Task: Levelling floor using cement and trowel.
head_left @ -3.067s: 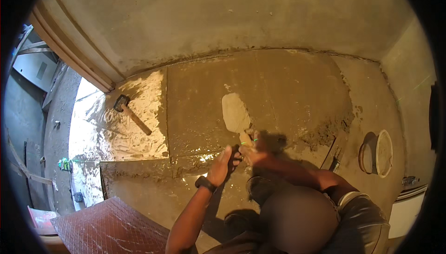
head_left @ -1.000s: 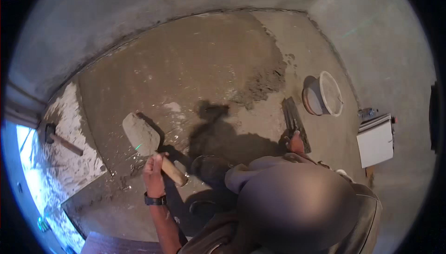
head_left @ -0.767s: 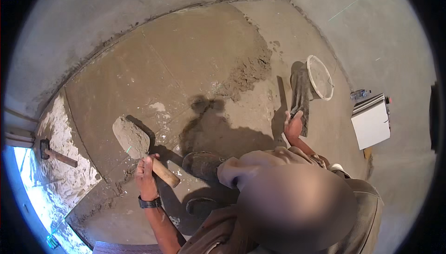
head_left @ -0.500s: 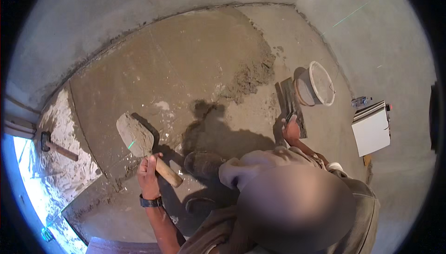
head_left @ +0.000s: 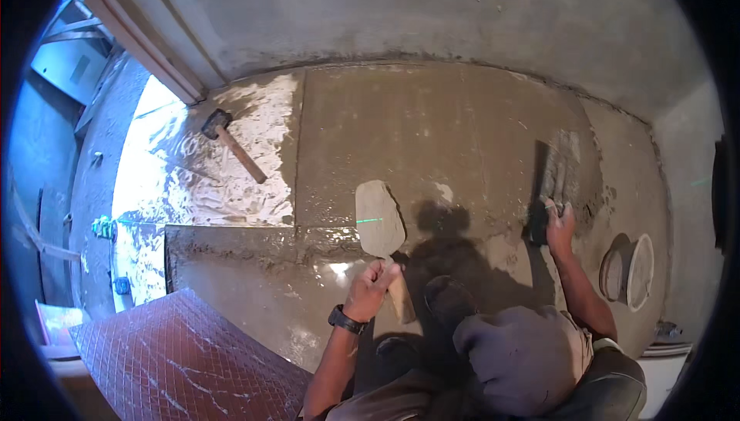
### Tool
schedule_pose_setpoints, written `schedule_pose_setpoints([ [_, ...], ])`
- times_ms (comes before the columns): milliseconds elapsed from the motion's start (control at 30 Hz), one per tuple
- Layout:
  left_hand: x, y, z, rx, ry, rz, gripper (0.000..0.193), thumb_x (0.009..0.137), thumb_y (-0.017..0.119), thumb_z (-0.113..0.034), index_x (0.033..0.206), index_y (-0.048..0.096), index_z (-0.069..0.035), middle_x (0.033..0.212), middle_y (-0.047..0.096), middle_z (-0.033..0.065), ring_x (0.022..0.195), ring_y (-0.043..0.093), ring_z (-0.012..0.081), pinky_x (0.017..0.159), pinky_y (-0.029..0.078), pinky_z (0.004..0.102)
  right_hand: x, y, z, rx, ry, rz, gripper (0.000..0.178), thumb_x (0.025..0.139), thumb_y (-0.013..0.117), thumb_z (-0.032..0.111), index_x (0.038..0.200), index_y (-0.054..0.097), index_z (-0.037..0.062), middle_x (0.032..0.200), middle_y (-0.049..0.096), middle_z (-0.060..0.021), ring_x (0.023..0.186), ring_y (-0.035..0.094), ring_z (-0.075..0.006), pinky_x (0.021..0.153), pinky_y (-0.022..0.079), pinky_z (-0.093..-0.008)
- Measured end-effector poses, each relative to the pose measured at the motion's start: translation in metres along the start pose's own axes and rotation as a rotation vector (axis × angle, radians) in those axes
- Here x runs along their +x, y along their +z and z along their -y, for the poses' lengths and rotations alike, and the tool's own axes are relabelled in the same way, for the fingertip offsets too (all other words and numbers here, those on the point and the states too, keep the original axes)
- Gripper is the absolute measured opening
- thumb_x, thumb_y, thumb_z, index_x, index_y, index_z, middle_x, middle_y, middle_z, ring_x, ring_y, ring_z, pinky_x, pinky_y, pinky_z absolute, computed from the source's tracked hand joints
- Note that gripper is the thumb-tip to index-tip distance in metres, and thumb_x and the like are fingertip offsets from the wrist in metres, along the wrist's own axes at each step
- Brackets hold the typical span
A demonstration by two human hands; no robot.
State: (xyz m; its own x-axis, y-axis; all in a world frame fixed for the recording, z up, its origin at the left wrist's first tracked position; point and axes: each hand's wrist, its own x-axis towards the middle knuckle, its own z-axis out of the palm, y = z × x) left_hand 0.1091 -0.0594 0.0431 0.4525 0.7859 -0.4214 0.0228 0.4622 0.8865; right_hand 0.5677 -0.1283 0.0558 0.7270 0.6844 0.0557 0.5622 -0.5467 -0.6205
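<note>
My left hand is closed round the neck of a trowel, just where its wooden handle begins. Grey mortar coats the trowel's blade, which is held over the wet floor, and a green laser line crosses it. My right hand grips a long flat plastering float. That float lies at the right part of the wet mortar bed, by its ragged edge. My fingers hide part of the float's handle.
A mallet lies on white-splashed slabs at the left, near the doorway. At the right stands a bucket. A brown patterned panel fills the lower left. Walls bound the far side and right. My shoe rests on the floor between my hands.
The view has swung left, showing more of the doorway and panel. My right hand has carried the float from beside the bucket onto the mortar's right edge. My left hand still holds the trowel.
</note>
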Motion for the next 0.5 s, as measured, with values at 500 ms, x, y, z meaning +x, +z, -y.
schedule_pose_setpoints([
  [500,-0.02,-0.043,-0.015,-0.18,-0.075,-0.112,0.022,0.099,0.06,-0.019,0.11,0.062,-0.001,0.104,0.065,0.0017,0.096,0.056,0.0072,0.089,0.044,0.0254,0.088,0.318,0.379,0.988,0.219,0.979,0.039,0.088,0.069,0.044,0.087,0.059,0.0064,0.065,0.05,0.0003,0.052,0.045,-0.0122,0.048,0.036,-0.0292],
])
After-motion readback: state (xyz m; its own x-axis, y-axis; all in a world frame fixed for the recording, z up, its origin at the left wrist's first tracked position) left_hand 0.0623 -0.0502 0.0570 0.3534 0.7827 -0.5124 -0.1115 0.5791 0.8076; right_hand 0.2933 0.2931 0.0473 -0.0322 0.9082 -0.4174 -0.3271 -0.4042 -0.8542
